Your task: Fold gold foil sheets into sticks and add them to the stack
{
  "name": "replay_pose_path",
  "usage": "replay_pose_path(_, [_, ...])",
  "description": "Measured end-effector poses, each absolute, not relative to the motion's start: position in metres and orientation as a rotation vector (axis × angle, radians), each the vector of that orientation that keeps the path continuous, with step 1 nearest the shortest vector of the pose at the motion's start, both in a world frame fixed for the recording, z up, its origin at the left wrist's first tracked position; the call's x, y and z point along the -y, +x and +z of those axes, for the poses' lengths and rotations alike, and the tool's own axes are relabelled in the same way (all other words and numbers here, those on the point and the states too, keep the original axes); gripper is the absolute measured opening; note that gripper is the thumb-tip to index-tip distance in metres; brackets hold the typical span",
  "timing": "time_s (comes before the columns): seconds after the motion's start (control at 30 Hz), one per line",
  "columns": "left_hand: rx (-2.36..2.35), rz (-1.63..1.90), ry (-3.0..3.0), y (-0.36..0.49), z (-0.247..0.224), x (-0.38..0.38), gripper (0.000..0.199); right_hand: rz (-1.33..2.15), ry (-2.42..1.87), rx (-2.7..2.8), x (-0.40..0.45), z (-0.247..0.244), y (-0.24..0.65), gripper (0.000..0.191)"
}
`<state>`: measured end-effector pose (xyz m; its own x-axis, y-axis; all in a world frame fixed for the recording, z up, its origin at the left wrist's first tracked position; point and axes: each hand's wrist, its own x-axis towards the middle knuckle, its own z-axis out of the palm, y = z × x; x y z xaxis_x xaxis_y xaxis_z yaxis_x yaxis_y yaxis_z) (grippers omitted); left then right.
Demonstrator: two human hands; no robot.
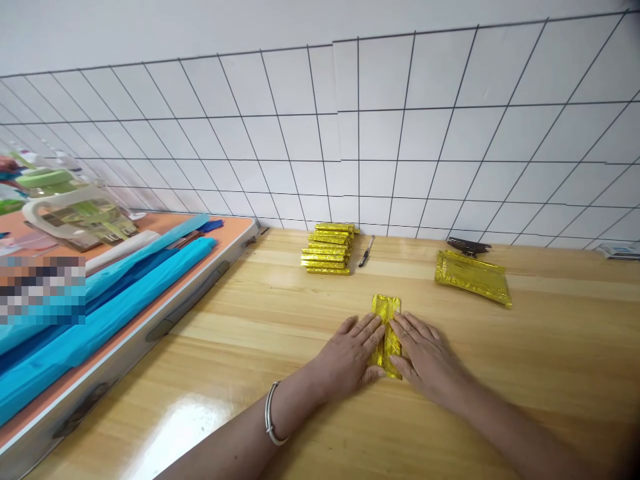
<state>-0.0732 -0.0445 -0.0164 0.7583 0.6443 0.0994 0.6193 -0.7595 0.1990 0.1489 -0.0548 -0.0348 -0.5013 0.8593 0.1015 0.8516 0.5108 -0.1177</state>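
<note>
A gold foil piece (387,340) lies upright in view on the wooden table, with lengthwise creases down it. My left hand (350,353) rests flat on its left edge, fingers stretched out. From the other side, my right hand (423,353) presses on its right edge, also with the fingers extended. Behind them sits a pile of narrow folded gold strips (327,250), with a pen (367,252) just to its right. Flat gold foil sheets (473,277) lie farther right, a black clip (469,247) at their back edge.
An orange-topped box (240,230) at the left carries long blue rolls (150,303), a white-handled container (85,217) and a green-lidded jar (45,180). A white tiled wall (380,133) bounds the table's back. Some small item (620,251) lies at the far right.
</note>
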Motion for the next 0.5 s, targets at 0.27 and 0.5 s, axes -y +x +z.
replay_pose_path(0.27, [-1.008,0.256,2.785,-0.0768,-0.0149,0.0417,0.064,0.096,-1.493,2.586,0.0532,-0.0334,0.1525,0.058])
replay_pose_path(0.5, [-1.027,0.25,2.768,-0.0788,-0.0172,0.0377,0.055,0.093,-1.503,2.614,0.0561,-0.0326,0.147,0.059])
